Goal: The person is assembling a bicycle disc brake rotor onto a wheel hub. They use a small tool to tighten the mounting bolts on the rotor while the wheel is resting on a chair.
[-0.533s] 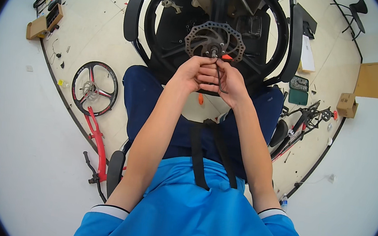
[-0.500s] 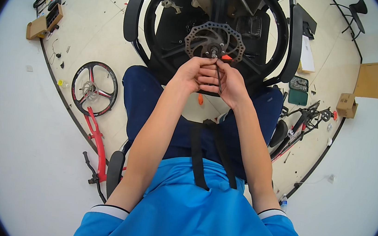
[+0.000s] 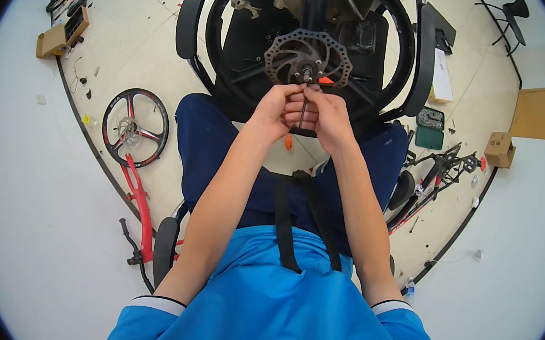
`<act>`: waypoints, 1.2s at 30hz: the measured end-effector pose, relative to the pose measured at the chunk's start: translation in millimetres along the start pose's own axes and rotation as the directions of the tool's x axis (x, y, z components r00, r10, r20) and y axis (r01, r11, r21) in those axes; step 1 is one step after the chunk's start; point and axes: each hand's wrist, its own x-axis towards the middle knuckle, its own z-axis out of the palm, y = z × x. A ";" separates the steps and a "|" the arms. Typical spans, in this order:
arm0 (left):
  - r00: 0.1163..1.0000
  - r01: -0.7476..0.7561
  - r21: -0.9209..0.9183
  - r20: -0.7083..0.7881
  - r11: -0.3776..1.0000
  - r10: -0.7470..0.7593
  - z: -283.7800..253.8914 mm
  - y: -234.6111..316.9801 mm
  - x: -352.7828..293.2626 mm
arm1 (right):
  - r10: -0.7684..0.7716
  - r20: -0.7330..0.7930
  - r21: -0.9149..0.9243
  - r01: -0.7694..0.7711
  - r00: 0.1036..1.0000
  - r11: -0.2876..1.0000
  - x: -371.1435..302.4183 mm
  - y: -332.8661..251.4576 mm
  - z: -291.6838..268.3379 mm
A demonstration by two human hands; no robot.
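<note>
A black spoked bicycle wheel [image 3: 412,51] stands in front of me, propped at a black office chair [image 3: 240,42]. On its hub sits a perforated disc brake rotor [image 3: 279,56], with a threaded axle end [image 3: 307,73] sticking out toward me. Just below that axle, my left hand [image 3: 276,110] and my right hand [image 3: 332,120] meet, fingers curled and fingertips pinched together. Between them a thin dark rod [image 3: 303,110] hangs nearly upright, its top pinched by my right fingertips. What my left fingertips grip is too small to tell.
At left on the floor lie another wheel [image 3: 108,134] and a red frame part [image 3: 142,205]. To the right are a green tool case [image 3: 429,138], a bicycle frame [image 3: 428,188] and a cardboard box [image 3: 500,150]. An orange piece [image 3: 288,143] lies below my hands.
The thin rod has swung from slanting to nearly upright, its lower end moving left. My right hand has shifted slightly left, closer to my left hand.
</note>
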 end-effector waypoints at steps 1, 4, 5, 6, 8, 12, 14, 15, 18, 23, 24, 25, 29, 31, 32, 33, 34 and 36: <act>1.000 0.009 0.015 0.007 1.000 -0.009 2.3 3.6 -1.2 | 0.006 0.022 0.029 -0.007 1.000 1.000 1.8 -2.9 1.5; 0.997 0.037 0.056 -0.073 0.998 -0.033 10.6 12.6 -2.0 | 0.041 0.061 0.148 -0.050 0.997 0.988 4.5 -4.6 2.4; 0.995 0.058 0.041 -0.086 0.997 -0.055 10.3 12.4 -0.9 | 0.051 0.073 0.198 -0.064 0.996 0.978 5.7 -4.9 1.5; 0.992 0.080 0.026 -0.099 0.996 -0.077 8.9 11.5 0.8 | 0.074 0.060 0.190 -0.084 0.995 0.978 5.3 -4.3 -0.4; 0.985 0.087 -0.004 -0.146 0.996 -0.087 9.8 8.9 2.2 | 0.091 0.058 0.100 -0.096 0.994 0.990 -1.1 -6.0 -4.2; 0.963 0.062 -0.060 -0.257 0.996 -0.075 17.7 0.8 2.4 | 0.075 0.019 -0.100 -0.073 0.997 0.992 -14.3 -5.9 -6.4; 0.960 0.046 -0.068 -0.272 0.997 -0.063 16.4 -1.6 5.4 | 0.034 0.016 -0.170 -0.031 0.999 0.985 -13.7 -2.5 -7.9; 0.958 0.037 -0.072 -0.280 0.997 -0.056 14.7 -3.5 7.2 | 0.015 0.006 -0.180 -0.014 1.000 0.984 -11.2 2.0 -10.0; 0.980 0.043 -0.011 -0.193 0.999 -0.045 4.2 -4.8 9.4 | -0.016 -0.008 -0.182 0.014 1.000 0.983 -7.1 4.5 -9.7; 1.000 0.007 0.008 0.019 1.000 -0.007 -8.0 -1.6 5.6 | 0.056 0.086 -0.072 -0.049 0.995 0.996 -5.7 -3.5 -5.9; 0.999 0.005 0.009 0.036 1.000 -0.005 -10.1 -1.7 7.9 | 0.064 0.096 -0.058 -0.059 0.993 0.997 -4.7 -3.6 -6.2; 0.998 0.002 0.008 0.055 1.000 -0.002 -7.8 -0.7 7.9 | 0.072 0.107 -0.047 -0.067 0.992 0.997 -2.8 -4.1 -7.0; 0.996 0.040 -0.052 0.085 0.998 -0.035 -8.0 -3.3 6.7 | 0.093 0.106 -0.026 -0.091 0.990 0.996 -3.8 -1.5 -11.4; 0.998 0.055 -0.066 0.014 0.996 -0.055 -1.0 -2.2 6.9 | 0.082 0.102 -0.016 -0.081 0.991 0.997 -7.7 -2.2 -14.1; 0.995 0.051 -0.064 -0.079 0.997 -0.056 13.7 -1.2 0.6 | 0.079 0.100 -0.009 -0.079 0.992 0.997 -10.7 -1.3 -15.9; 0.984 0.047 -0.062 -0.170 0.997 -0.057 22.9 -2.2 -1.7 | 0.061 0.073 -0.027 -0.059 0.995 0.998 -14.8 -0.9 -18.4; 0.979 0.027 -0.080 -0.201 0.996 -0.042 24.7 -3.8 -0.2 | 0.040 0.051 -0.046 -0.038 0.998 0.998 -19.4 -2.1 -19.4; 0.965 -0.016 -0.113 -0.263 0.993 -0.014 24.8 -6.8 3.2 | -0.032 0.008 -0.025 0.032 0.999 0.999 -31.2 -2.5 -21.1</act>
